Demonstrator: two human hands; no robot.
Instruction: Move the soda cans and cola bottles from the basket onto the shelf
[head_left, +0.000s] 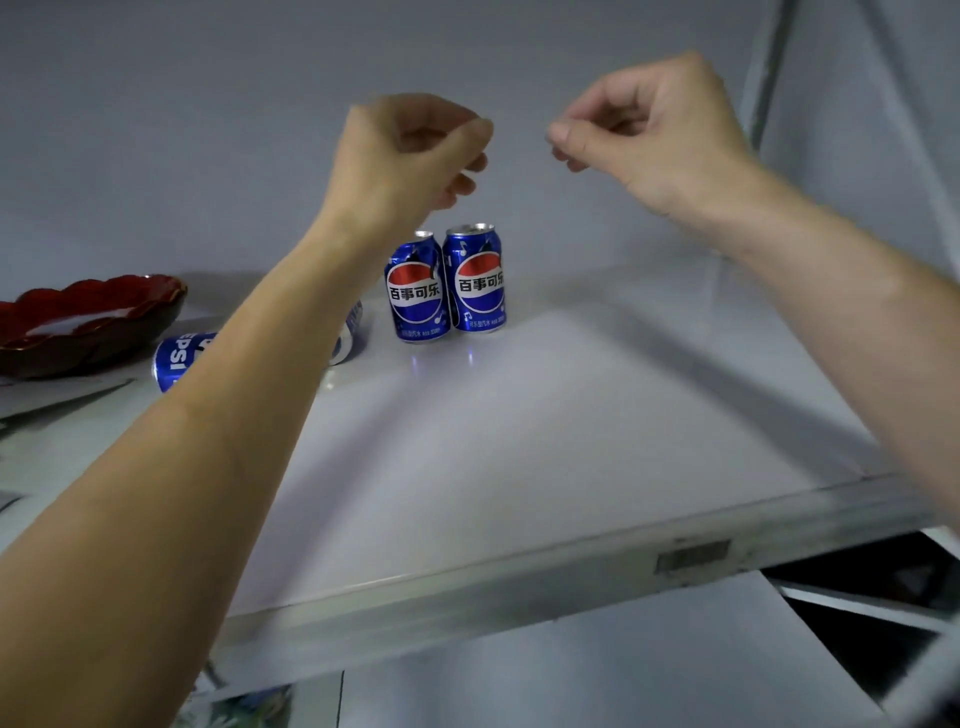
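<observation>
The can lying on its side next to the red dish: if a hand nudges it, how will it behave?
The lying can would probably roll, since its round wall rests on the smooth shelf. The red dish close beside it might stop it. Its glossy metal looks somewhat slippery.

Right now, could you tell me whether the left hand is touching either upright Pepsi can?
Apart. The head view shows the left hand raised above both upright Pepsi cans, with grey wall visible between.

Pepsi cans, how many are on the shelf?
3. Two stand upright, side by side, at the back: one on the left, one on the right. A third lies on its side beside the red dish, partly hidden by the left forearm, which may hide more.
</observation>
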